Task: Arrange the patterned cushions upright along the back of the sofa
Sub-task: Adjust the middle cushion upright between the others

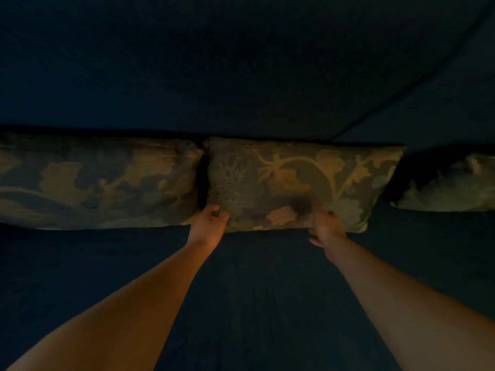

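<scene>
Three floral-patterned cushions stand in a row against the dark blue sofa back (241, 76). The middle cushion (300, 178) is upright. My left hand (210, 223) grips its lower left corner, and my right hand (325, 227) grips its bottom edge right of centre. The left cushion (96, 183) stands close beside it with a narrow dark gap between them. The right cushion (450, 188) leans at the far right, partly cut off by the frame edge. The light is dim.
The dark blue sofa seat (254, 303) spreads below the cushions under my forearms. A seam in the sofa back (401, 84) runs diagonally at the upper right.
</scene>
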